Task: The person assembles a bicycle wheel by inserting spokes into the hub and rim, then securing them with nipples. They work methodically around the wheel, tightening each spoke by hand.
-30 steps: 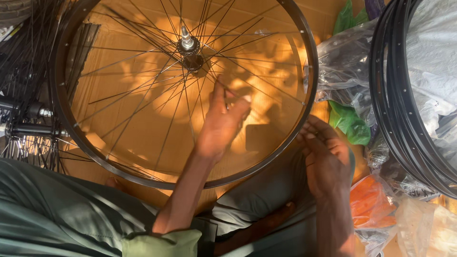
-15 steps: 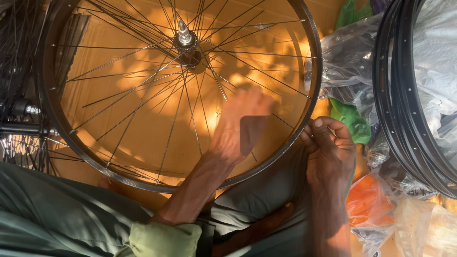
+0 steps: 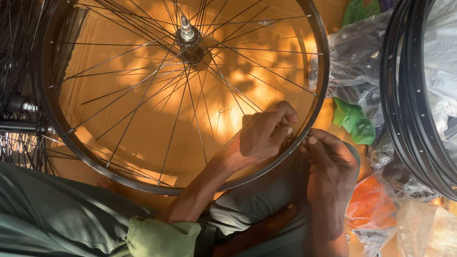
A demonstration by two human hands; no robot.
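Having slid right from the spokes [image 3: 190, 109], the left hand [image 3: 264, 135] is joining the right hand [image 3: 331, 164], both pinching at the wheel rim [image 3: 320, 95].

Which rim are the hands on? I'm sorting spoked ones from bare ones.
The spoked wheel with a hub, centre; both hands meet at its lower right edge. The black rims at right lack spokes.

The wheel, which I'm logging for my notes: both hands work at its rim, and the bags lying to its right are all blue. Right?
Not quite. In the head view both hands, left hand and right hand, are at the wheel's rim, but the bags are green, orange and clear, not blue.
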